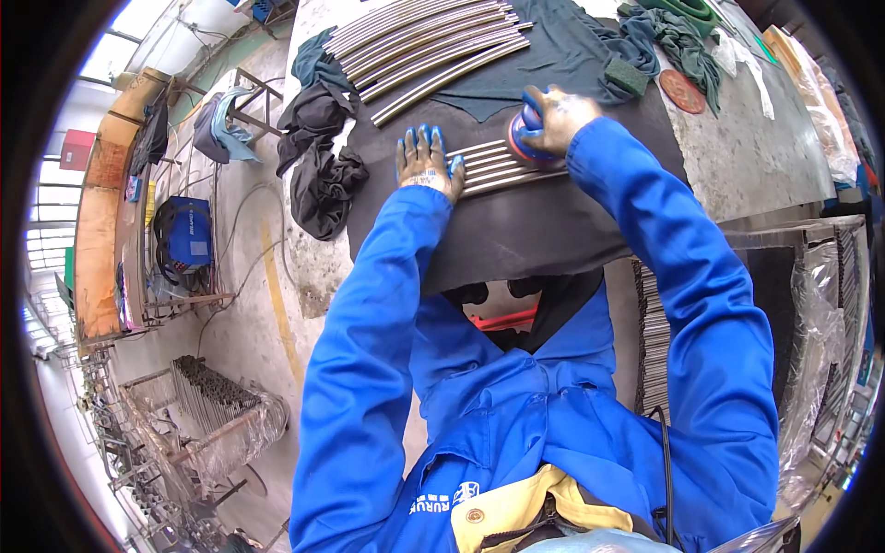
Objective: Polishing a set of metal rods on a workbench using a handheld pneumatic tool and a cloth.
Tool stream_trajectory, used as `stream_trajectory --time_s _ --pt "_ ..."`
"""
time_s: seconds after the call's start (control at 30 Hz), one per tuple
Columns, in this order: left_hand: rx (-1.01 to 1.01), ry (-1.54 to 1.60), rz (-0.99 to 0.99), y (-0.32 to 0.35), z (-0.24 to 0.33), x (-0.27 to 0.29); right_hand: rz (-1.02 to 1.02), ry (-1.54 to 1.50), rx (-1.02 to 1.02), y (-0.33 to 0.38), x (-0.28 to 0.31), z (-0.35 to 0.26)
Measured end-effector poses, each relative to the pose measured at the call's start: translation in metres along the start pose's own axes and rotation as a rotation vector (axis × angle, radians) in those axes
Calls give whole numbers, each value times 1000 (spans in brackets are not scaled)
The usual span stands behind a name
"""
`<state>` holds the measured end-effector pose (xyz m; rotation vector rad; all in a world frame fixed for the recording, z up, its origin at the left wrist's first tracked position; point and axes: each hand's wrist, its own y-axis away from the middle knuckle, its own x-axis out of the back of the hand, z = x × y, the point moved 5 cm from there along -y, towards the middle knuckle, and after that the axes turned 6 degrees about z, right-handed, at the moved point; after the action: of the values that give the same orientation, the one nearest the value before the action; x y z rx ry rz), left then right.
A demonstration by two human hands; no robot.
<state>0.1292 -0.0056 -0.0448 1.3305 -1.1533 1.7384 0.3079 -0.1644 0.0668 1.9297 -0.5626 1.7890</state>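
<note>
Several slim, shiny metal tubes (491, 166) lie side by side on a black cloth (406, 249) at the table's near edge. My left hand (427, 166), in a grey and blue coated glove, rests flat across their left ends with its fingers spread. In a matching glove, my right hand (558, 120) is closed around a round pad with a reddish rim (525, 138). The pad sits on the right part of the tubes, and its underside is hidden. Farther back, a larger pile of metal tubes (424, 41) lies on a dark green cloth (572, 55).
Crumpled black cloths (323, 170) lie left of my left hand. A reddish-brown disc (682, 91) and a green rag (687, 51) are at the right. Below the table's right side stands a plastic-wrapped crate (811, 304); a rack of rods (217, 396) stands on the floor at left.
</note>
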Motion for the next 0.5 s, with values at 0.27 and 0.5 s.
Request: stream_trajectory --time_s 0.27,0.5 --pt "0 -112 -16 0 -4 0 -101 -12 -5 7 17 -1" --pt "34 -159 -85 -25 -8 -1 -80 25 -77 -1 13 19"
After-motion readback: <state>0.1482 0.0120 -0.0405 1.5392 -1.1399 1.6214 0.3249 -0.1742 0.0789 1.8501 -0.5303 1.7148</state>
